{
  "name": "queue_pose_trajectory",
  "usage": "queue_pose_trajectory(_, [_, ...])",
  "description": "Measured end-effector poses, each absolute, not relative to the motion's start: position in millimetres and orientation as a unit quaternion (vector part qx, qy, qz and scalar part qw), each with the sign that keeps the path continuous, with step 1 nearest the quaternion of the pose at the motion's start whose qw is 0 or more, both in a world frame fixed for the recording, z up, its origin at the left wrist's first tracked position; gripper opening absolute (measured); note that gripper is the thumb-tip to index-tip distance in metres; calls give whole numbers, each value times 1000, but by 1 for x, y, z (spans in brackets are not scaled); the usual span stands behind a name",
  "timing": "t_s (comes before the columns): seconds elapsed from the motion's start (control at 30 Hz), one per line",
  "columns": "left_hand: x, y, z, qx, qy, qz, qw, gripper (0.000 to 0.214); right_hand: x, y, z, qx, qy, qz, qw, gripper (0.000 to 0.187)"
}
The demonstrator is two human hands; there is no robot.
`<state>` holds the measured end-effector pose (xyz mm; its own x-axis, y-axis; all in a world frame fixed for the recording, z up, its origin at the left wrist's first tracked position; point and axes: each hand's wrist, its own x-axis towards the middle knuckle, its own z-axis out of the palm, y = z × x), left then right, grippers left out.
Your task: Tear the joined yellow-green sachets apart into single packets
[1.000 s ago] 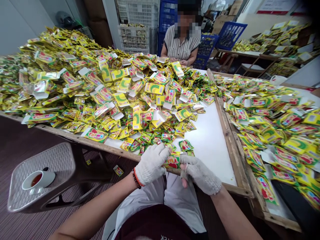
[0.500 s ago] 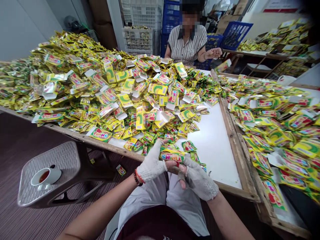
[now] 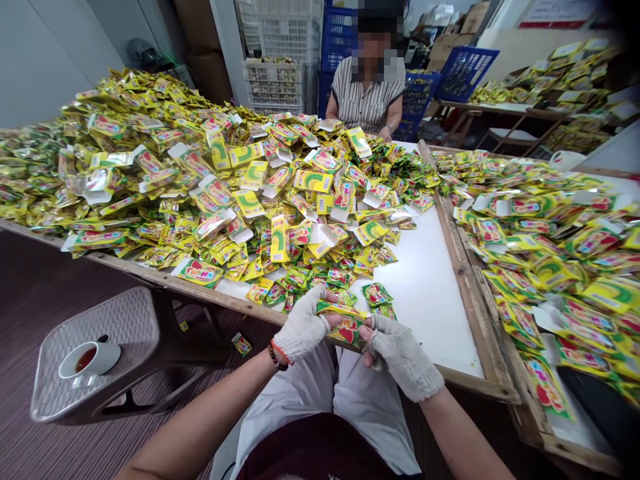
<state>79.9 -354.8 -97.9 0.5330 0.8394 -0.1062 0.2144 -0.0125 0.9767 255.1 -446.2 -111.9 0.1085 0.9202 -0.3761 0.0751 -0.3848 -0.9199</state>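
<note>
A small yellow and green carton (image 3: 346,329) with bright lettering lies level between my hands, just above the table's near edge. My left hand (image 3: 305,321), in a white fingerless glove, is closed around its left end. At the right end my right hand (image 3: 401,353), gloved the same way, has its thumb and fingertips closed on the carton; its palm side is partly hidden. Just beyond my hands lie small green and red sachets (image 3: 377,293). Behind them rises a heap of sachets and yellow cartons (image 3: 314,181), some with open white flaps.
A wooden strip (image 3: 463,267) divides the white tabletop (image 3: 425,273) from more cartons (image 3: 545,257) on the right. A stool (image 3: 120,320) at my left holds a cup of dark drink (image 3: 90,358). Across the table sits a person (image 3: 367,93) before stacked crates (image 3: 290,40).
My right hand has gone from lying loosely under the carton to gripping its right end. The person opposite has lowered an outstretched hand to the heap; a carton seen in the air there is gone.
</note>
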Motion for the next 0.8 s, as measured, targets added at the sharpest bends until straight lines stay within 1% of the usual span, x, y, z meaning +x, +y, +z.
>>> queue_pose_trajectory(0.07, [83,-354,-100,685,387,265,558,34,258,-443,-116,-661,-417,497,379,34])
queue_pose_trajectory(0.1, [84,-352,-100,697,377,271,547,39,262,-442,-116,-669,-413,485,384,34])
queue_pose_trajectory(0.13, [86,-350,-100,707,365,282,536,44,268,-441,-115,-671,-393,478,408,33])
queue_pose_trajectory(0.17, [87,-346,-98,719,355,295,520,46,278,-441,-113,-662,-359,472,459,29])
queue_pose_trajectory(0.23, [90,-335,-94,753,358,306,459,41,304,-444,-104,-596,-264,438,619,20])
queue_pose_trajectory(0.27, [92,-328,-91,780,376,295,403,34,320,-446,-98,-535,-219,399,711,17])
queue_pose_trajectory(0.3, [95,-321,-89,810,402,271,331,28,335,-449,-93,-478,-189,366,775,17])
queue_pose_trajectory(0.33, [99,-314,-88,835,428,236,252,23,349,-450,-88,-445,-178,344,808,18])
queue_pose_trajectory(0.37, [104,-307,-88,853,452,194,178,21,359,-450,-85,-429,-176,333,821,20])
queue_pose_trajectory(0.4, [111,-301,-89,861,470,153,118,21,365,-448,-84,-436,-182,333,816,21])
queue_pose_trajectory(0.43, [118,-297,-91,863,485,118,74,24,367,-445,-86,-467,-195,334,795,23])
queue_pose_trajectory(0.47, [126,-293,-95,861,498,92,45,27,366,-440,-90,-517,-216,338,756,24])
queue_pose_trajectory(0.5, [135,-290,-99,856,510,77,28,31,361,-433,-96,-585,-251,332,696,25])
queue_pose_trajectory(0.57, [149,-286,-106,850,522,69,15,38,348,-415,-112,-723,-348,288,523,32])
queue_pose_trajectory(0.6, [153,-285,-109,849,524,70,12,40,342,-407,-121,-765,-390,251,446,34])
queue_pose_trajectory(0.63, [156,-284,-111,848,525,71,9,42,337,-399,-128,-787,-415,225,397,34])
queue_pose_trajectory(0.7, [155,-284,-112,850,521,76,16,44,332,-387,-140,-810,-452,178,329,33])
queue_pose_trajectory(0.8, [145,-288,-106,859,502,76,62,38,332,-379,-146,-820,-492,148,252,29])
